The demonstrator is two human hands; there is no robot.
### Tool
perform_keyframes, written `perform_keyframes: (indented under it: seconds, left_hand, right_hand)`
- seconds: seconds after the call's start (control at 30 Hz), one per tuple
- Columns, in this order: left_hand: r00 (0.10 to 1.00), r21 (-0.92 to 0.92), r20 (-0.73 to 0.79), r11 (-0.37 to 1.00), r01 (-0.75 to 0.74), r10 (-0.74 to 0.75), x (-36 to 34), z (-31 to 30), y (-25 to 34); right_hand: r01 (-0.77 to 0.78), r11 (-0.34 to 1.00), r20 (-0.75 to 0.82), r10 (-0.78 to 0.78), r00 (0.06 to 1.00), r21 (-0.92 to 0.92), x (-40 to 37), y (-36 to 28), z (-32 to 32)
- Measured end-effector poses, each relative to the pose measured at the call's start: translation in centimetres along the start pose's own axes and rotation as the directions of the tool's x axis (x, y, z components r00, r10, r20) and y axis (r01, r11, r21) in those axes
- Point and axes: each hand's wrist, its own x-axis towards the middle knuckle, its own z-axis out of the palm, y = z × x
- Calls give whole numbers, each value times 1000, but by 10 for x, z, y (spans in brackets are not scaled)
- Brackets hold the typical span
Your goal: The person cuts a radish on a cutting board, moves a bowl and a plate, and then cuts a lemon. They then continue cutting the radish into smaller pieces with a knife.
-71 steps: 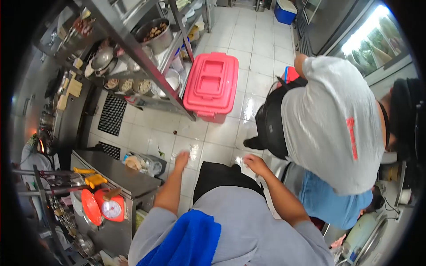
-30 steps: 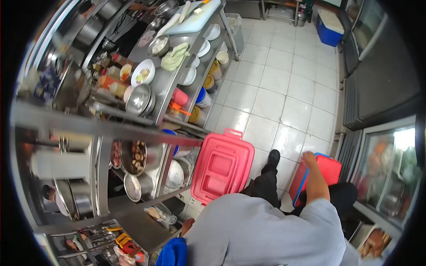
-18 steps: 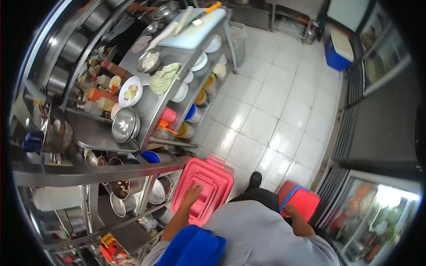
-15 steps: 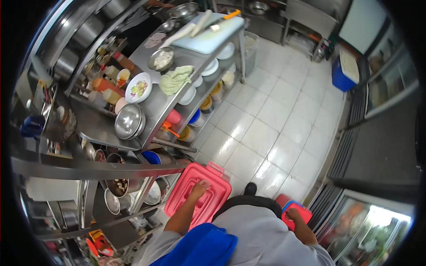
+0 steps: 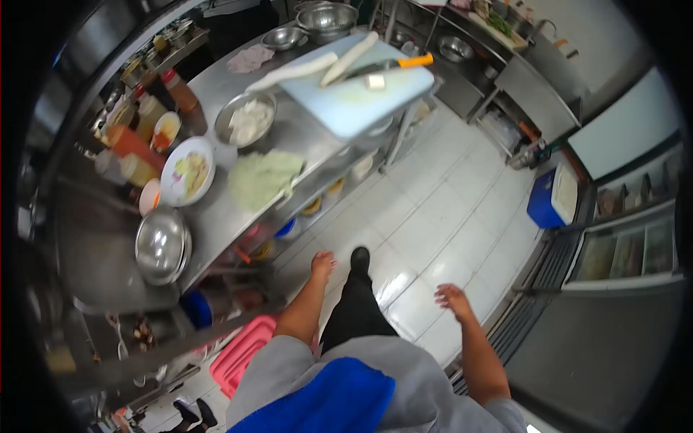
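My left hand [image 5: 323, 264] hangs in the air beside the steel worktable [image 5: 216, 231], fingers loosely bent and holding nothing. Out over the tiled floor, my right hand [image 5: 452, 299] is also empty, its fingers apart. On the worktable lies a light-blue cutting board [image 5: 339, 105] with a long white radish [image 5: 355, 56], an orange-handled knife [image 5: 393, 65] and a small white block [image 5: 375, 82]. Nearer are a steel bowl of white pieces [image 5: 249, 121], a green cloth [image 5: 263, 177], a white bowl of cut vegetables [image 5: 189, 172] and stacked steel bowls [image 5: 162, 244].
A pink lidded bin [image 5: 242, 352] stands low at my left. Sauce bottles [image 5: 133, 144] line the table's far side. Ahead right is a blue cooler [image 5: 545, 198], with fridges [image 5: 613, 252] along the right. White tiled floor [image 5: 433, 216] runs between. Someone's dark shoes [image 5: 195, 413] show at lower left.
I have moved forward along the worktable, and the pink bin now lies further behind at lower left. My left hand has left the bin's lid; my right hand has swung forward over the floor.
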Motion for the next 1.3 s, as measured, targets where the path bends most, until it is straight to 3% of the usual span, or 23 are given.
perform_keyframes:
  seconds: [0.07, 0.1, 0.13, 0.2, 0.27, 0.33, 0.5, 0.6, 0.63, 0.67, 0.7, 0.73, 1.0, 1.3]
  left_hand:
    - [996, -91, -71, 995, 40, -46, 38, 36, 32]
    - [996, -179, -94, 984, -11, -6, 62, 54, 45]
    - [992, -268, -123, 961, -74, 42, 88, 73, 67]
    - [982, -238, -181, 967, -93, 50, 132, 100, 109]
    - [967, -272, -253, 960, -61, -10, 147, 125, 161]
    - [941, -424, -339, 896, -131, -23, 176, 140, 185]
    - [895, -532, -441, 822, -203, -65, 216, 150, 190]
    - [859, -574, -505, 777, -257, -89, 234, 156, 189]
    - [845, -587, -526, 760, -279, -97, 240, 159, 190]
    - [834, -598, -542, 745, -297, -103, 245, 161, 193]
    - [821, -605, -560, 732, -314, -111, 247, 163, 194]
    - [809, -610, -575, 722, -327, -120, 250, 166, 194]
    - [749, -629, -645, 661, -409, -150, 251, 187, 173]
    - [763, -596, -642, 675, -435, -75, 212, 178, 163]
  right_hand:
    - [-153, 979, 21, 157, 987, -138, 34, -40, 14]
    - [-178, 962, 75, 197, 978, -209, 57, -52, 14]
    - [-112, 925, 101, 159, 982, -364, 81, -65, 16]
    - [101, 811, 222, 37, 974, -577, 141, -69, 11]
    - [64, 835, 218, 68, 974, -547, 178, -117, 19]
    - [28, 859, 206, 91, 974, -511, 213, -171, 33]
    - [-116, 962, 177, 162, 971, -245, 334, -267, 57]
    - [-126, 990, 271, 140, 952, -67, 415, -301, 68]
    - [-122, 988, 302, 144, 942, -92, 442, -299, 73]
    - [-85, 979, 301, 26, 953, 186, 470, -309, 83]
    - [-63, 888, 268, -69, 961, 455, 492, -314, 92]
    - [-109, 795, 438, -209, 874, 597, 510, -316, 94]
    - [-88, 946, 410, -51, 911, 313, 571, -329, 97]
    - [9, 995, 397, 30, 917, -96, 545, -328, 79]
